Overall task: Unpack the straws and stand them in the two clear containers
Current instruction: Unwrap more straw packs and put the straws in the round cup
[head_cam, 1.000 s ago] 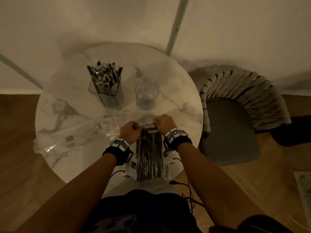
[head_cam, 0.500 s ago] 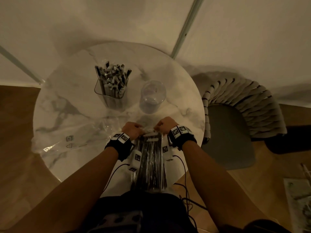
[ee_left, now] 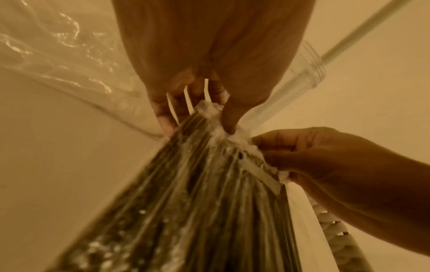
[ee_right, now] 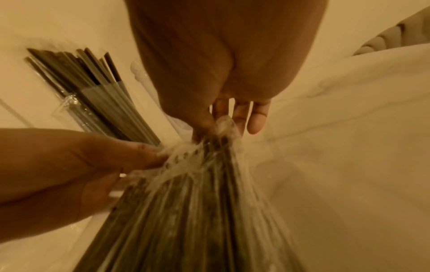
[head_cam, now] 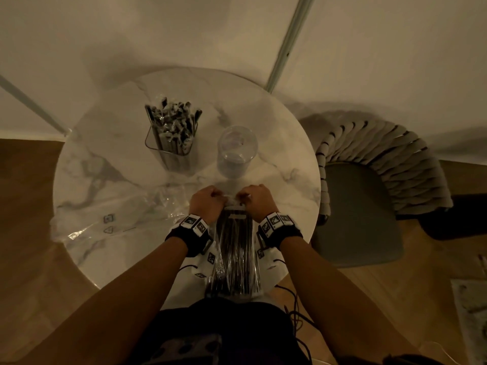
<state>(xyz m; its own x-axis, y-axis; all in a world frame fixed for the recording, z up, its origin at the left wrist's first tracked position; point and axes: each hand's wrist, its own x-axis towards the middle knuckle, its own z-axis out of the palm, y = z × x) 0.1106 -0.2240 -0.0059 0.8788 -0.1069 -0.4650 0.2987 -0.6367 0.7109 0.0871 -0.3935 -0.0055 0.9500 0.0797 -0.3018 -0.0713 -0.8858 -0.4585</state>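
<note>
A clear plastic pack of dark straws (head_cam: pixel 238 254) lies lengthwise at the near edge of the round marble table (head_cam: pixel 110 180). My left hand (head_cam: pixel 207 204) pinches the pack's far end on the left, thumb against fingers, as the left wrist view shows (ee_left: pixel 209 114). My right hand (head_cam: pixel 257 200) pinches the same end on the right (ee_right: pixel 216 127). Behind them stands a square clear container (head_cam: pixel 171 143) packed with straws, also in the right wrist view (ee_right: pixel 93 95). To its right stands a round clear container (head_cam: pixel 235 151) with nothing in it.
A crumpled empty plastic wrapper (head_cam: pixel 116 217) lies on the table's left side. A woven-back chair (head_cam: pixel 369 193) stands close on the right. A wall (head_cam: pixel 237 35) rises right behind the table. Cables (head_cam: pixel 297 304) hang near my lap.
Both hands stay on the pack's far end and have drawn slightly closer together. The view has shifted a little; the containers have not moved.
</note>
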